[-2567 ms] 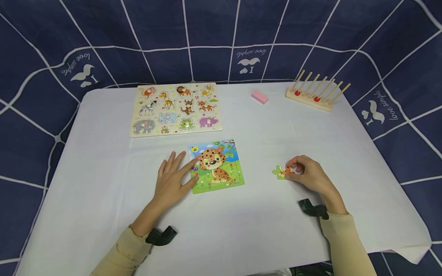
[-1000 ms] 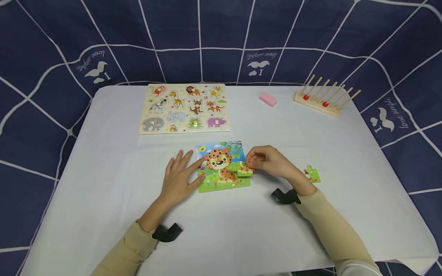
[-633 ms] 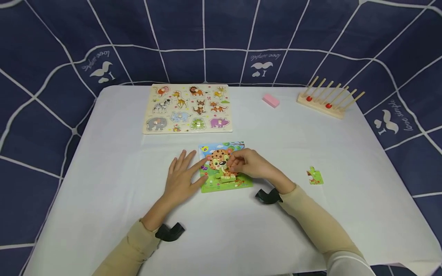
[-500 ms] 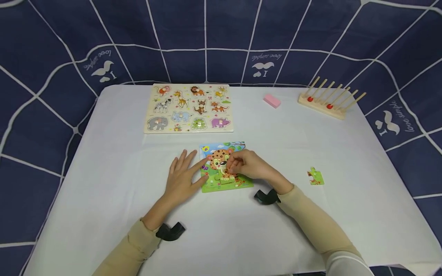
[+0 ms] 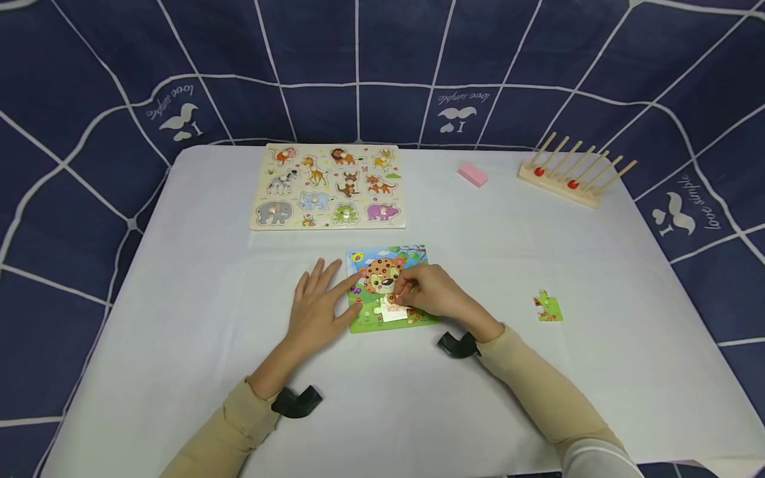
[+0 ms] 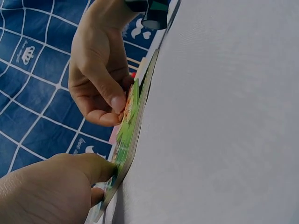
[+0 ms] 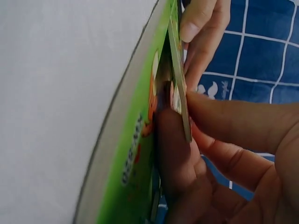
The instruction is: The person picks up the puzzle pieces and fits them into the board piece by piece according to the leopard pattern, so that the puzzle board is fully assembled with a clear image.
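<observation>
A square leopard jigsaw puzzle [image 5: 366, 324] lies mid-table. My left hand [image 5: 317, 312] rests with spread fingers on its left edge; thumb and index finger touch the board in the left wrist view. Over the puzzle's lower middle, my right hand [image 5: 439, 292] pinches a puzzle piece [image 5: 393, 311] between thumb and fingers. The right wrist view shows this piece [image 7: 181, 88] tilted, with a gap between it and the board; a fingertip is under it. Farther right, a second green puzzle piece [image 5: 548, 307] lies loose on the table.
Behind the puzzle lies a wooden animal peg board [image 5: 329, 188]. A pink block [image 5: 473, 174] sits at the back, right of centre. The back right corner holds a wooden rack [image 5: 558, 186] with several upright pegs and red beads. The white tabletop [image 5: 382, 411] extends toward the front.
My right hand has carried the puzzle piece leftward from the table's right side onto the puzzle, and the piece has since tilted. The left hand stays on the puzzle. The view has shifted slightly.
</observation>
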Motion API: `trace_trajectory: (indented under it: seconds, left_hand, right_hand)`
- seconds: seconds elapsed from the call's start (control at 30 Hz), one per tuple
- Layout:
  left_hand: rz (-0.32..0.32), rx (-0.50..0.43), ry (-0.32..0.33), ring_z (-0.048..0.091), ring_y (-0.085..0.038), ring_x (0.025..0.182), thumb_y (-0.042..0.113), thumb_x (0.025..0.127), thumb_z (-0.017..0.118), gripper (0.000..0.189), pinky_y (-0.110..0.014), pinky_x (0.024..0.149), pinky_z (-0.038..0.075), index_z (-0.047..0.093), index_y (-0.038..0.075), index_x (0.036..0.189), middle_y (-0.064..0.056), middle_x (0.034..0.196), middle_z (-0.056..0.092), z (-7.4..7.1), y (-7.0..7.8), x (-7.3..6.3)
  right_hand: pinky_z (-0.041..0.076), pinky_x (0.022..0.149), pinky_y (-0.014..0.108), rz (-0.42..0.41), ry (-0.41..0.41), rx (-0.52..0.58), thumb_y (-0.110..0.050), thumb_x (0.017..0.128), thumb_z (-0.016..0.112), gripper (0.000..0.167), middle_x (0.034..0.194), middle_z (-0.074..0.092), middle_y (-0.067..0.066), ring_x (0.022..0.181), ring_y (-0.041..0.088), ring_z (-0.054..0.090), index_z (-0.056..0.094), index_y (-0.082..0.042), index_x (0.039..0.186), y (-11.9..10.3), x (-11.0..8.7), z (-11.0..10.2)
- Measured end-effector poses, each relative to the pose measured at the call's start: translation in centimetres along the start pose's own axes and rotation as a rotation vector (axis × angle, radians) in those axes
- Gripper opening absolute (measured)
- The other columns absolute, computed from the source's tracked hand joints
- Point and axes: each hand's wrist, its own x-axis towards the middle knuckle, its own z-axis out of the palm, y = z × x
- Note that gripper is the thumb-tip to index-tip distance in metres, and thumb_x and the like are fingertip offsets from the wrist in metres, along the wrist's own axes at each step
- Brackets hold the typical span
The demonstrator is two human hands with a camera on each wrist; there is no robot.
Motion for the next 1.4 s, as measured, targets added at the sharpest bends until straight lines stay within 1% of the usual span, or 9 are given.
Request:
trace_trajectory:
  seconds: [0.17, 0.33, 0.67, 0.83, 0.93, 1.03, 1.23, 1.3, 1.4]
  left_hand:
    - [0.002, 0.003, 0.016, 0.011, -0.039, 0.151, 0.040, 0.090, 0.064, 0.054, -0.059, 0.119, 0.005, 0.054, 0.027, 0.141, -0.014, 0.159, 0.031, 0.2, 0.2, 0.2]
    - [0.008, 0.000, 0.023, 0.012, -0.040, 0.150, 0.040, 0.090, 0.064, 0.053, -0.060, 0.119, 0.005, 0.055, 0.026, 0.140, -0.015, 0.158, 0.032, 0.2, 0.4, 0.3]
    - [0.021, 0.010, 0.014, 0.012, -0.041, 0.150, 0.042, 0.089, 0.064, 0.055, -0.060, 0.118, 0.006, 0.054, 0.026, 0.141, -0.016, 0.158, 0.031, 0.4, 0.4, 0.5]
    - [0.017, 0.016, 0.010, 0.011, -0.040, 0.150, 0.043, 0.090, 0.065, 0.055, -0.060, 0.118, 0.005, 0.054, 0.025, 0.141, -0.015, 0.159, 0.030, 0.4, 0.0, 0.3]
    - [0.010, 0.022, 0.016, 0.010, -0.041, 0.150, 0.043, 0.090, 0.064, 0.055, -0.060, 0.118, 0.004, 0.054, 0.025, 0.141, -0.015, 0.159, 0.030, 0.3, -0.2, 0.1]
    - [0.017, 0.029, 0.018, 0.009, -0.042, 0.150, 0.043, 0.091, 0.064, 0.056, -0.060, 0.118, 0.004, 0.053, 0.025, 0.142, -0.017, 0.159, 0.029, 0.3, -0.4, 0.1]
    - [0.074, 0.045, 0.061, 0.011, -0.043, 0.150, 0.039, 0.090, 0.064, 0.057, -0.063, 0.117, 0.010, 0.053, 0.018, 0.142, -0.022, 0.158, 0.027, 0.4, -0.3, 0.0]
    - [0.124, 0.047, 0.093, 0.015, -0.041, 0.149, 0.035, 0.091, 0.065, 0.054, -0.064, 0.116, 0.014, 0.055, 0.016, 0.140, -0.020, 0.157, 0.031, 0.4, -0.1, 0.0]
    - [0.251, 0.054, 0.098, 0.023, -0.037, 0.148, 0.029, 0.092, 0.062, 0.048, -0.064, 0.115, 0.020, 0.057, 0.015, 0.138, -0.013, 0.155, 0.039, 0.3, 0.2, 0.0]
  right_hand:
    - [0.041, 0.057, 0.024, 0.028, 0.075, -0.101, -0.012, 0.080, 0.079, 0.009, 0.069, 0.065, -0.005, 0.059, 0.007, 0.055, 0.072, -0.016, 0.079, -0.5, -0.4, 0.3]
    - [0.039, 0.056, 0.025, 0.026, 0.136, -0.211, -0.014, 0.077, 0.082, 0.010, 0.078, 0.067, -0.005, 0.066, 0.008, 0.053, 0.074, -0.019, 0.075, -0.5, -0.6, 0.7]
    - [0.039, 0.054, 0.025, 0.052, 0.150, -0.279, -0.022, 0.076, 0.085, 0.019, 0.076, 0.062, -0.005, 0.065, 0.010, 0.050, 0.067, -0.021, 0.071, -0.6, -0.9, 0.8]
    - [0.037, 0.057, 0.024, -0.032, 0.165, -0.212, -0.021, 0.077, 0.084, 0.019, 0.075, 0.060, -0.005, 0.066, 0.010, 0.048, 0.067, -0.021, 0.069, -0.7, -1.4, -0.4]
    - [0.040, 0.061, 0.024, -0.121, 0.183, -0.118, -0.016, 0.078, 0.083, 0.014, 0.077, 0.060, -0.003, 0.069, 0.011, 0.050, 0.069, -0.018, 0.075, -0.2, -2.0, -1.6]
    - [0.043, 0.065, 0.025, -0.163, 0.193, -0.028, -0.013, 0.080, 0.080, 0.010, 0.083, 0.063, -0.001, 0.073, 0.012, 0.053, 0.071, -0.013, 0.084, 0.7, -3.1, -2.9]
    - [0.045, 0.066, 0.024, -0.075, 0.252, 0.064, -0.014, 0.084, 0.077, 0.014, 0.092, 0.067, 0.001, 0.080, 0.011, 0.056, 0.073, -0.009, 0.096, 3.9, -6.4, -5.1]
    - [0.045, 0.066, 0.023, -0.033, 0.289, 0.073, -0.014, 0.085, 0.076, 0.015, 0.093, 0.067, 0.002, 0.080, 0.011, 0.056, 0.073, -0.008, 0.098, 4.9, -7.6, -5.8]
    - [0.045, 0.068, 0.021, 0.020, 0.366, 0.074, -0.014, 0.088, 0.074, 0.015, 0.092, 0.066, 0.002, 0.081, 0.008, 0.056, 0.073, -0.006, 0.101, 6.4, -9.6, -6.9]
